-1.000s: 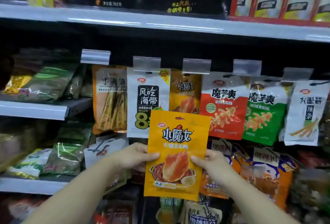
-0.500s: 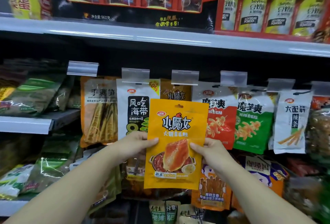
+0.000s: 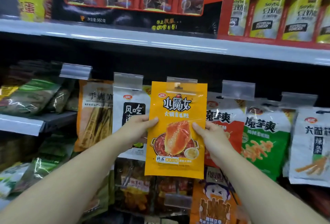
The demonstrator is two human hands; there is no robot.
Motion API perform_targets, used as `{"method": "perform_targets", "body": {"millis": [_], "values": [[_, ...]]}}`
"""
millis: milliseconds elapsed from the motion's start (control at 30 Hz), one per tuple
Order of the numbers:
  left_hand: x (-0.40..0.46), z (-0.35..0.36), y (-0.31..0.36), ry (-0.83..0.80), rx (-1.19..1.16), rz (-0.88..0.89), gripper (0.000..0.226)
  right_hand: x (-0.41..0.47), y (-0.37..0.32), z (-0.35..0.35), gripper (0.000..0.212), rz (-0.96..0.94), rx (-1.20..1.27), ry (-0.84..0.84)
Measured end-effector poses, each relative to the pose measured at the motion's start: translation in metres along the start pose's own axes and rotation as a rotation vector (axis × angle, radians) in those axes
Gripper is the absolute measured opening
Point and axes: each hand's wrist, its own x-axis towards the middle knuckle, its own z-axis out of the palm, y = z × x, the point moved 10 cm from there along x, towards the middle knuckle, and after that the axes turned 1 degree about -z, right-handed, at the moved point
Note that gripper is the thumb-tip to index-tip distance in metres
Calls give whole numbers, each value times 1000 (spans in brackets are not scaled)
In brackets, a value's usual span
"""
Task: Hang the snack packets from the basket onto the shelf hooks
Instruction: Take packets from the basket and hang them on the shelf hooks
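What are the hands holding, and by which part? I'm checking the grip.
Both hands, left and right, pinch the orange plastic snack packet by its side edges, mid-height.

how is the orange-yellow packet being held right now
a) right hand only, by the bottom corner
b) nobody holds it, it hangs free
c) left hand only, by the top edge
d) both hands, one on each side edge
d: the left hand pinches the left edge and the right hand the right edge of the orange-yellow packet, thumbs on its front, its top up by the clear tag holder.
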Motion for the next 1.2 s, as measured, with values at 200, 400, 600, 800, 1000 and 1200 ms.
{"method": "perform_targets", "body": {"millis": [200, 400, 600, 800, 1000, 1200], "values": [[8, 0, -9, 23, 48, -31, 31, 9, 16, 1, 18, 56, 10, 3], [12, -2, -15, 28, 49, -52, 25, 14, 25, 1, 18, 75, 7, 3], [25, -6, -20, 51, 109, -59, 29, 21, 36, 5, 19, 111, 10, 4], [55, -9, -22, 120, 146, -64, 30, 47, 40, 8, 20, 132, 5, 54], [85, -14, -42, 219, 112, -49, 27, 68, 55, 8, 22, 152, -47, 129], [88, -18, -64, 307, 257, 37, 31, 73, 63, 5, 27, 25, -193, 170]]}}
